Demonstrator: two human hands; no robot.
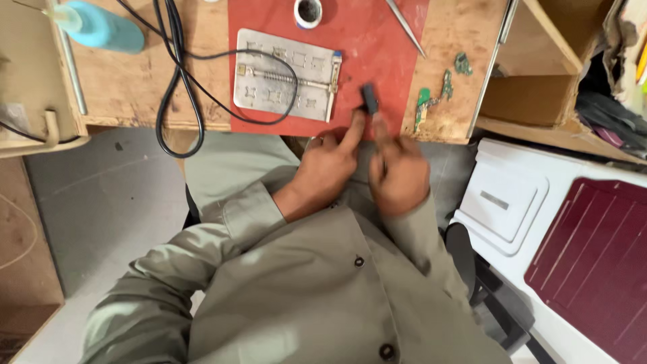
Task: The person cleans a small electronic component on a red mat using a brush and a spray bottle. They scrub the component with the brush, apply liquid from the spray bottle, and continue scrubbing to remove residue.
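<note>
the left hand rests at the near edge of the red mat, fingers mostly curled, with the index finger stretched forward so its tip touches the mat edge. it has hold of nothing that can be seen. the right hand sits just beside it, blurred, fingers loosely bent and one or two pointing forward towards a small dark block; whether those fingertips grip the block or only touch it cannot be told. the block lies on the mat near its front edge, just right of the metal holder plate.

a black cable loops across that plate and trails off over the wooden bench to the left. at the far edge of the mat stands a small round white tin, and a pair of metal tweezers lies slantwise to its right. on the bare wood to the right of the mat lie small green circuit boards. a blue bottle lies at the far left of the bench. to the right, below the bench, sits a white box next to a maroon panel. the person wears a grey-green buttoned jacket.
</note>
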